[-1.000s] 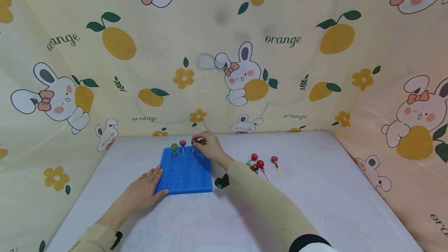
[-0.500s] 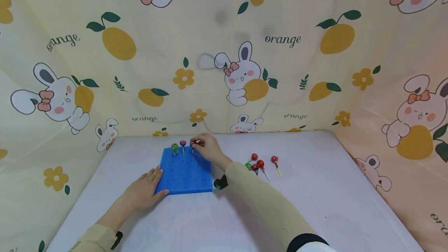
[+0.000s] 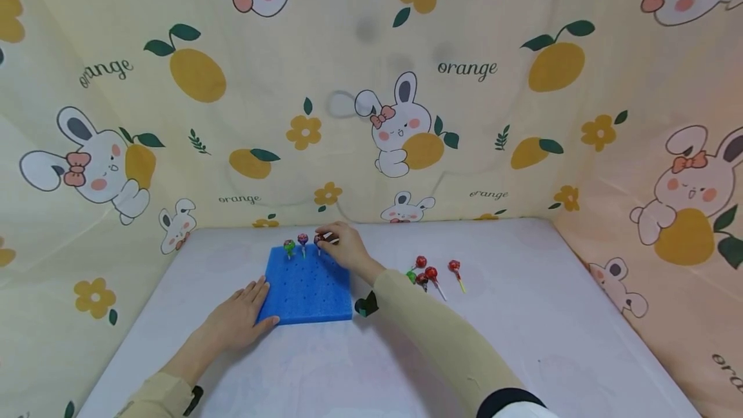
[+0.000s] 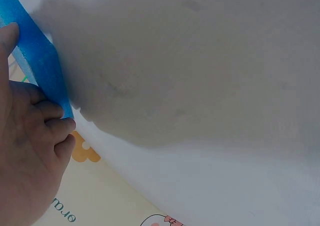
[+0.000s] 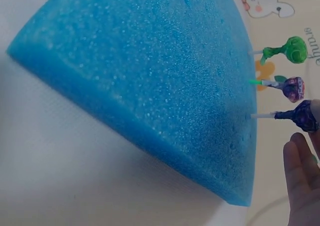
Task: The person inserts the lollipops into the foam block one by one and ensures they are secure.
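Note:
A blue foam board [image 3: 307, 292] dotted with small holes lies on the white table. My left hand [image 3: 238, 316] rests against its left edge, fingers straight; the left wrist view shows fingertips along the foam's side [image 4: 47, 68]. At the board's back row my right hand [image 3: 346, 247] pinches the wrapped head of a dark purple lollipop [image 5: 302, 117], whose white stick stands upright at the foam. Left of it in the head view, a purple-and-pink lollipop [image 3: 303, 238] and a green lollipop [image 3: 289, 246] stand upright in the same row.
Right of the board lie several loose lollipops: a red one [image 3: 421, 261], another red one with a white stick [image 3: 431, 273], a dark red one [image 3: 422, 278], a partly hidden green one [image 3: 411, 275], and a red one with a yellow stick [image 3: 455, 266]. A patterned cloth [image 3: 348, 205] stands behind.
My right hand has shifted slightly left with the purple lollipop's head between its fingers. More of the loose green lollipop shows beside the sleeve. My left hand stays put.

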Action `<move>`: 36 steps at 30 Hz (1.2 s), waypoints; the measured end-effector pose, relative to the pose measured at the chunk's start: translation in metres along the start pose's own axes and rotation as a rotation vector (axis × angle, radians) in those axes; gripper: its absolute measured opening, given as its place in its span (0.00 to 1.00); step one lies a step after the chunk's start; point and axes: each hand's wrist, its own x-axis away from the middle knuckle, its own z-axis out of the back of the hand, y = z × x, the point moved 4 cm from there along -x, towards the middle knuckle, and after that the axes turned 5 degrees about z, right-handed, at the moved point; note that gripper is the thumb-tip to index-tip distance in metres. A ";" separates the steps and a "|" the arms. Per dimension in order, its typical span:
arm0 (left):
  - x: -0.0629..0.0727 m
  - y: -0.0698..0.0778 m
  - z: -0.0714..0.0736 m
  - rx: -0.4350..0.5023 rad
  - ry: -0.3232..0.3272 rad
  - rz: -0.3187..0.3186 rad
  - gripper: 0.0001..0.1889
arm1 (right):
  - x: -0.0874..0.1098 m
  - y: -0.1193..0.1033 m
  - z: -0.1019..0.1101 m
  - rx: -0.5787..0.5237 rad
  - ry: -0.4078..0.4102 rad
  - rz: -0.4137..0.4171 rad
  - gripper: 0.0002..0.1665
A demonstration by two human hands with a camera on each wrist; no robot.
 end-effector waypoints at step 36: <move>0.000 0.002 -0.001 0.005 -0.002 -0.011 0.45 | 0.056 -0.029 0.071 0.008 -0.067 0.086 0.20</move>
